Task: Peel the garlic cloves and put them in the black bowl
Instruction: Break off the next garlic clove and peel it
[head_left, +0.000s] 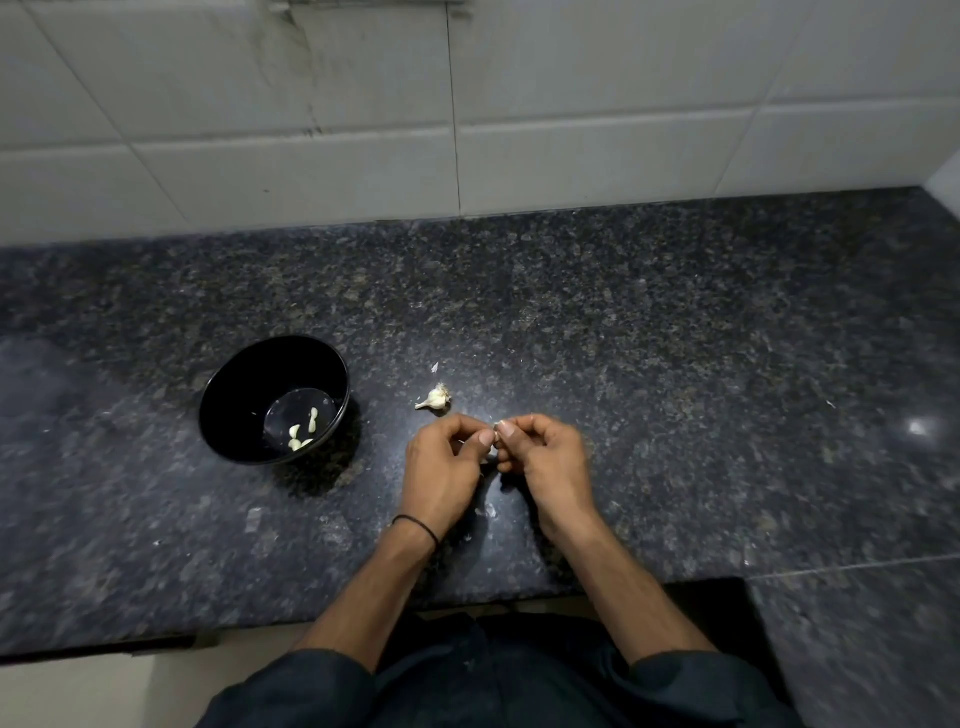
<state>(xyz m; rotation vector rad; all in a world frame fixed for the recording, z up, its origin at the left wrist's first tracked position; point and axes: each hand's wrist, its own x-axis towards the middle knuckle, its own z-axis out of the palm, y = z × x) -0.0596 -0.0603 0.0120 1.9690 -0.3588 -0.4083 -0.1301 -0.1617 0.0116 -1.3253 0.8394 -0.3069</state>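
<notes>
The two hands meet over the near middle of the dark speckled counter (675, 338); the left hand (441, 462) and the right hand (545, 457) both have their fingers curled in, thumb tips almost touching; between them they pinch a garlic clove (497, 435), of which only a pale sliver shows, the rest hidden by the fingers; whether it is peeled cannot be told.

A thin black band (415, 526) circles the left wrist; dark sleeves (291, 691) are pushed up on both forearms.

Just beyond the hands, on the far side, lies a piece of garlic bulb (435, 399) on the counter, its stem pointing left; a little farther off sits a small scrap of skin (435, 368); a few pale flakes (488, 512) lie on the counter near the wrists.

To the left of the hands, well apart from them, stands the black bowl (223, 384), upright; in its bottom, toward the near right side, lie a few peeled cloves (301, 434), pale yellow against the glossy inside.

Behind the counter rises a white tiled wall (571, 104), with dark streaks at the top left.
</notes>
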